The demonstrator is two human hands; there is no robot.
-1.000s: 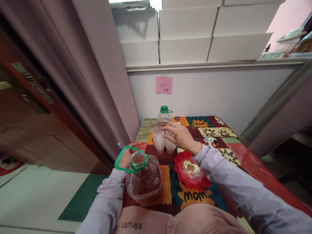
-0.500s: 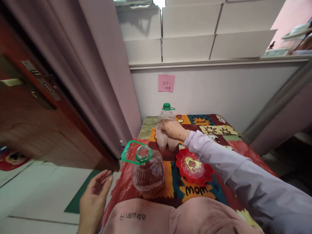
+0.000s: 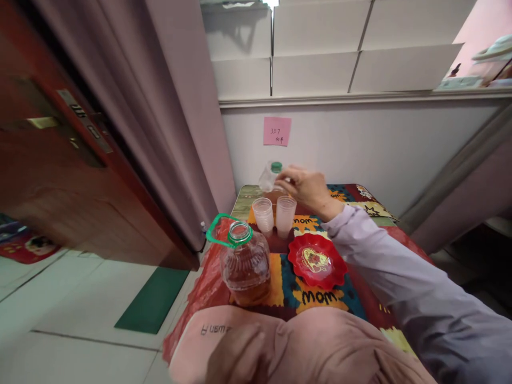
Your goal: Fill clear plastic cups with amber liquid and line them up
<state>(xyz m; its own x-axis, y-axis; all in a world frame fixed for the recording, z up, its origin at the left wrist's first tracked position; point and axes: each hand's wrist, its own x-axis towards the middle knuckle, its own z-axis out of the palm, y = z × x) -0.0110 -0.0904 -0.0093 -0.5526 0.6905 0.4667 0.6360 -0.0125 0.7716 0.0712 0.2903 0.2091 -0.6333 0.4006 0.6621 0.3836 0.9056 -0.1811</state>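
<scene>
My right hand [image 3: 304, 185] is raised above two stacks of clear plastic cups [image 3: 275, 214] at the far side of the table. Its fingers pinch what looks like a single clear cup [image 3: 266, 179], tilted and blurred, just in front of a green-capped bottle [image 3: 276, 167]. My left hand [image 3: 236, 353] lies low against my pink garment at the bottom edge, smeared by motion, fingers unclear. A clear jug [image 3: 245, 264] with amber liquid, open mouth and green ring handle stands at the table's near left.
A red heart-patterned plate [image 3: 317, 260] sits right of the jug on the colourful "mom" tablecloth [image 3: 320, 296]. A wall with a pink sticky note [image 3: 277, 130] backs the table. A curtain and a wooden door [image 3: 60, 176] stand to the left.
My right hand rose from the cup stacks with a cup in its fingers. My left hand let go of the jug's handle and dropped to my lap. The camera shifted slightly.
</scene>
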